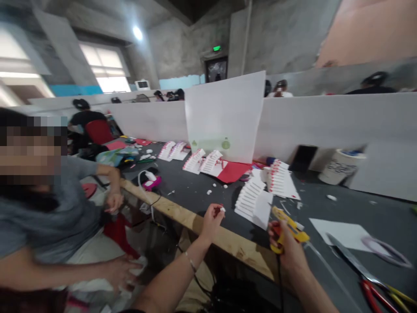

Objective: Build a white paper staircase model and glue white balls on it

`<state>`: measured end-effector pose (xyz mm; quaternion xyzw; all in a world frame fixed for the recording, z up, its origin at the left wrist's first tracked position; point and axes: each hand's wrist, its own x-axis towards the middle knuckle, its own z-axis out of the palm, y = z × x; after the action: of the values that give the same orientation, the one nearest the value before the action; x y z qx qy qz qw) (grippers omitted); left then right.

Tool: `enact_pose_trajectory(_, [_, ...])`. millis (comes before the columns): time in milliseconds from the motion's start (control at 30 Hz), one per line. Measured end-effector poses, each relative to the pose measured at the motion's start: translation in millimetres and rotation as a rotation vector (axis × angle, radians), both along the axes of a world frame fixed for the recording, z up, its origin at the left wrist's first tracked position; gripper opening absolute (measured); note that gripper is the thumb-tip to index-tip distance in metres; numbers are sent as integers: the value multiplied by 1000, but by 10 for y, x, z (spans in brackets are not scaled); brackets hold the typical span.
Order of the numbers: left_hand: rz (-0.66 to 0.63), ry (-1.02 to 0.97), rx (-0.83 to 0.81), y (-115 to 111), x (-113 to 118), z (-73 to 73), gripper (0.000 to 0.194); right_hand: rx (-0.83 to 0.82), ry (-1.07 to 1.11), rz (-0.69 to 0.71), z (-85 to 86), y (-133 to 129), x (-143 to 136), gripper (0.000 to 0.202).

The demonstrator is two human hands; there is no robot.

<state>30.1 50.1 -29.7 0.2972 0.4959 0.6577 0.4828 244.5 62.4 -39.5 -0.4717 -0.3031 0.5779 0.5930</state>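
Note:
My left hand (212, 221) is closed in a pinch over the table's front edge, with a small white and red piece (222, 209) between its fingertips. To the right, my right hand (288, 243) is wrapped round a yellow glue gun (289, 224), its cord hanging down. Between and beyond the hands lies a folded white card with a row of strips (250, 199). Another stepped card with red dots (276, 178) lies just behind it. The fingers of my right hand are partly hidden by the glue gun.
Scissors (355, 261), a tape roll (387, 251) and white paper (342, 232) lie at the right. A paper cup (340, 167) and a phone (303, 158) stand by the partition (325, 126). A person in grey (65, 195) sits at the left.

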Motion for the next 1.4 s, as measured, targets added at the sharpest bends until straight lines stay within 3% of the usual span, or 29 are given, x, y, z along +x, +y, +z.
enact_pose_trajectory(33, [1,-236,-48,30,-31,29,13,-9,-10,-6,17,10,34,49])
enact_pose_trajectory(100, [38,-409,-76,88,-81,77,14,-28,-64,-23,49,38,106,48])
enact_pose_trajectory(200, [32,-541,-119,147,-74,126,16,-48,-81,-19,81,84,199,50])
enact_pose_trajectory(367, [-139,-668,-160,116,132,174,11,-86,-89,57,149,-13,196,54])
enact_pose_trajectory(500, [-311,-603,-89,82,222,192,24,49,-198,273,288,-226,69,48])
enact_pose_trajectory(633, [-367,-468,-56,89,254,204,32,92,-370,393,446,-410,-61,52])
enact_pose_trajectory(733, [-378,-393,-9,82,276,230,35,115,-475,376,477,-477,-116,48])
enact_pose_trajectory(1000, [-395,-266,30,79,262,286,36,228,-560,347,354,-481,-105,30])
enact_pose_trajectory(1400, [-394,-230,22,63,263,330,37,309,-743,340,379,-491,-79,30])
